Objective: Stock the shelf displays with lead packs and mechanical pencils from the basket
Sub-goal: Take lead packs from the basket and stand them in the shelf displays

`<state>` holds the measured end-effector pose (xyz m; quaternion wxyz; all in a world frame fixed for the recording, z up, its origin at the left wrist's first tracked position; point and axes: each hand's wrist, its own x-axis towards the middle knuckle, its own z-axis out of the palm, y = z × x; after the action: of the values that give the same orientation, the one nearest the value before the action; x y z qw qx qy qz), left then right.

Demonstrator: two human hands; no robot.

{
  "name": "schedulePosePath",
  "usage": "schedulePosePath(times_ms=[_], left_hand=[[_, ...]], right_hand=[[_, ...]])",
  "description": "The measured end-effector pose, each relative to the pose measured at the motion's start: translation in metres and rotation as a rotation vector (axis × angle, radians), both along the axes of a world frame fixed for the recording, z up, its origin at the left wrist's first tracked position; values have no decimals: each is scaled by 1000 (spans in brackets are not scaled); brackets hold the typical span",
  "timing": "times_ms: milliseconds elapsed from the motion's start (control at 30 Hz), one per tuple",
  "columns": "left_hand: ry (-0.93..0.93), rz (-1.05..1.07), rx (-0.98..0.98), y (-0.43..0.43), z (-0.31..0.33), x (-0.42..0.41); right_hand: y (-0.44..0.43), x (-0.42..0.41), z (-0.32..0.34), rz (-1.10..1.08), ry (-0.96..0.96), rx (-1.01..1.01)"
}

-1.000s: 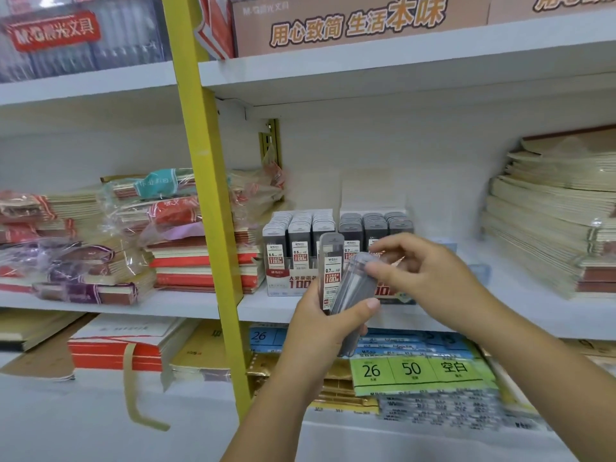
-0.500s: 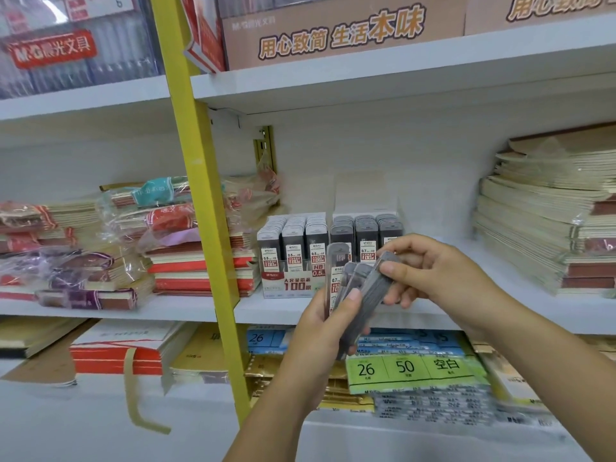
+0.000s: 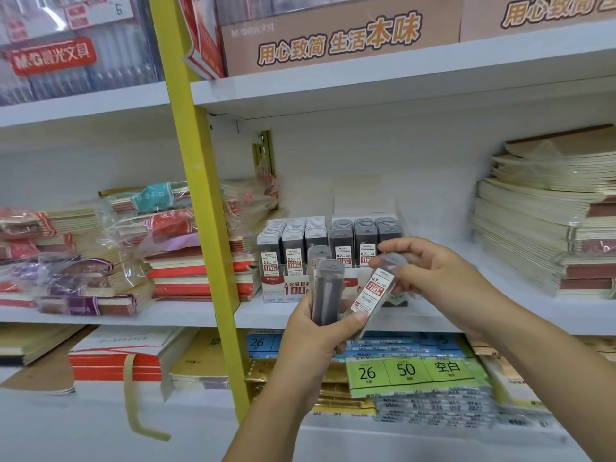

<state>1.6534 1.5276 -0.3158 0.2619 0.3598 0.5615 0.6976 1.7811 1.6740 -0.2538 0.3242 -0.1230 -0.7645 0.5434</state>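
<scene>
White store shelving fills the view. Reference item: the display box, standing on the middle shelf just right of the yellow upright. Its rows of lead packs stand upright; the left rows carry 0.5 labels, the right rows 0.7 labels.

Left hand: positioned in front of and slightly below the display box. Its fingers curl round a bundle of lead packs, held upright, with the thumb laid across the front.

Right hand: positioned in front of the right half of the display box. Thumb and fingers pinch the top end of a single lead pack. This pack is tilted, its 0.7 label faces the camera, and its lower end meets the left thumb, just beside the bundle.

Wrapped notebook stacks lie left of the display box, beyond the upright. A tall paper stack lies well to its right. Green label sheets lie on the shelf below it. A brown printed carton stands on the shelf above it.
</scene>
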Motion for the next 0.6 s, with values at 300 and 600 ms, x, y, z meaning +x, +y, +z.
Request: schedulePosePath(times_ms=[300, 600], left_hand=[[-27, 8, -8, 5, -5, 0], [-113, 9, 29, 9, -3, -8]], right_hand=[[-1, 0, 8, -109, 67, 27], [21, 1, 20, -445, 304, 544]])
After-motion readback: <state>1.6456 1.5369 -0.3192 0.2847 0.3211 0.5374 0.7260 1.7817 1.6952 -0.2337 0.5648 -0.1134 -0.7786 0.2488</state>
